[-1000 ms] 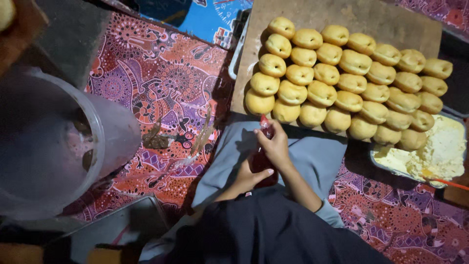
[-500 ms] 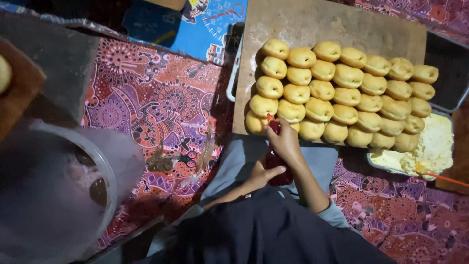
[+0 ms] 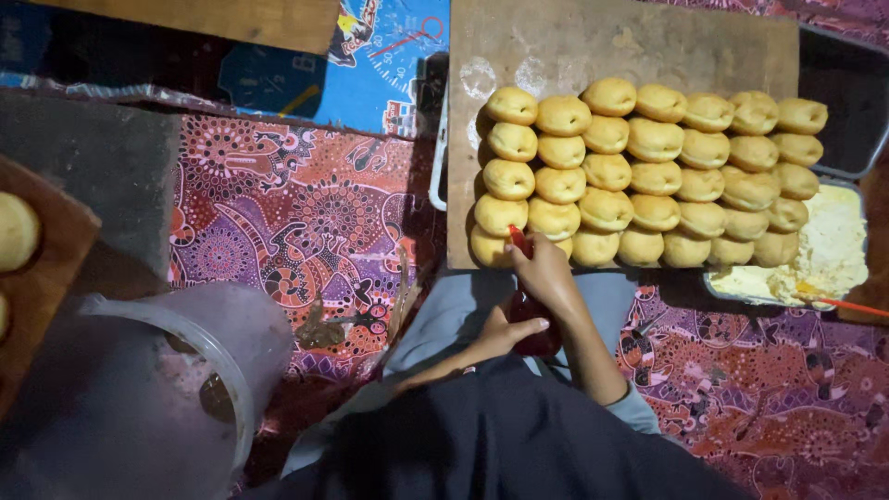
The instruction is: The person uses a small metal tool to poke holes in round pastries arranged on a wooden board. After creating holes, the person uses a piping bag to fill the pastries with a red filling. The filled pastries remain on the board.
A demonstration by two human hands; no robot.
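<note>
Red piping bag: at 6 o'clock below the wooden board, nozzle touching the nearest bun. Right hand fingers clamped near its tip; left hand cups the bulb. Likely soft, squashy, slippery; best gripped at the neck.

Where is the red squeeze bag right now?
In the head view, low centre, the red squeeze bag is gripped by the right hand and left hand, its tip at the nearest bun.

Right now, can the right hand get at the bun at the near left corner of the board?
Probably yes: the right hand already sits against that corner bun, gripping a red piping bag, with nothing between them.
</note>
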